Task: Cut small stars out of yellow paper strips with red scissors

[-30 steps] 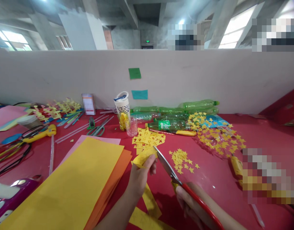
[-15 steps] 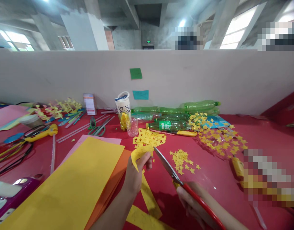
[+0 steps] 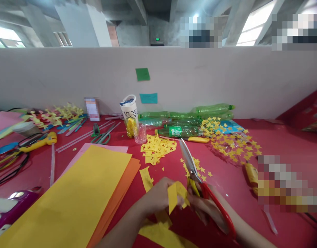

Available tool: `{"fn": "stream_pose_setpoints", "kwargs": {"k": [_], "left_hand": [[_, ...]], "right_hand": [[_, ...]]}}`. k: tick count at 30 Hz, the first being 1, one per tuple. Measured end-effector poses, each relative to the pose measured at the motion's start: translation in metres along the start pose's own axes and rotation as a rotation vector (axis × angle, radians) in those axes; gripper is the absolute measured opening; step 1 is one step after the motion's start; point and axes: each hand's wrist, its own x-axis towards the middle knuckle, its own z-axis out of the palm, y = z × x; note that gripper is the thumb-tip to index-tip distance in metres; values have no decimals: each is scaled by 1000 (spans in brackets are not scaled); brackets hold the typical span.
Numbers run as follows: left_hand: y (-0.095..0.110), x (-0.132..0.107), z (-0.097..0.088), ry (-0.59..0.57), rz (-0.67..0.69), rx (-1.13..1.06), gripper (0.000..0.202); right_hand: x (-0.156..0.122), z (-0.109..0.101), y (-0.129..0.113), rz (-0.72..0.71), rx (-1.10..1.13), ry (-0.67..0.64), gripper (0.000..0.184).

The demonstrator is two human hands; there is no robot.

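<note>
My left hand (image 3: 161, 193) is closed on a folded strip of yellow paper (image 3: 173, 197), its fingers partly hidden behind the paper. Close beside it, my right hand (image 3: 208, 206) grips a pair of scissors (image 3: 193, 168) with red and yellow handles, the blades pointing up and away from me. The right fingertips are at the strip's right end; whether they pinch it I cannot make out. Small yellow paper stars (image 3: 203, 174) lie partly behind the scissors. A pile of yellow paper scraps (image 3: 158, 147) sits beyond my hands. More yellow strips (image 3: 163, 234) lie below my left wrist.
Yellow sheets (image 3: 70, 193) over orange paper (image 3: 127, 182) lie at left. Green plastic bottles (image 3: 184, 131), a white cup (image 3: 129, 112) and a bundle of stars (image 3: 233, 146) stand or lie toward the partition (image 3: 96, 72). A yellow glue gun (image 3: 42, 143) is far left.
My left hand has moved right and nearer to me with the paper strip, meeting my right hand. The scissors now point more upright, away from the strip. The view has shifted slightly.
</note>
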Motion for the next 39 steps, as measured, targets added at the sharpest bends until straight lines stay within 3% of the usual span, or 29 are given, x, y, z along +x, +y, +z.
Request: {"fn": "stream_pose_setpoints", "kwargs": {"k": [3, 7, 11, 13, 17, 21, 28, 35, 39], "left_hand": [[-5, 2, 1, -78, 17, 23, 5], [-11, 8, 4, -43, -6, -94, 15], [-12, 11, 9, -42, 76, -203, 20], [-9, 12, 6, 28, 112, -206, 23], [-4, 13, -15, 359, 267, -242, 25], [1, 14, -30, 468, 339, -282, 20], [5, 9, -36, 489, 411, -238, 21], [5, 6, -40, 427, 416, -209, 19], [4, 7, -41, 460, 400, -222, 17]], "right_hand": [[0, 1, 3, -11, 66, -28, 31], [2, 4, 13, -8, 118, 58, 25], [4, 2, 13, -29, 104, 144, 29], [3, -3, 8, -18, -71, 177, 36], [4, -16, 4, -122, -483, 231, 37], [4, -23, 8, -152, -697, 295, 36], [6, -25, 7, -82, -585, 9, 42], [1, -21, -1, -62, -477, -138, 44], [1, -21, 0, -35, -424, -169, 46]]}}
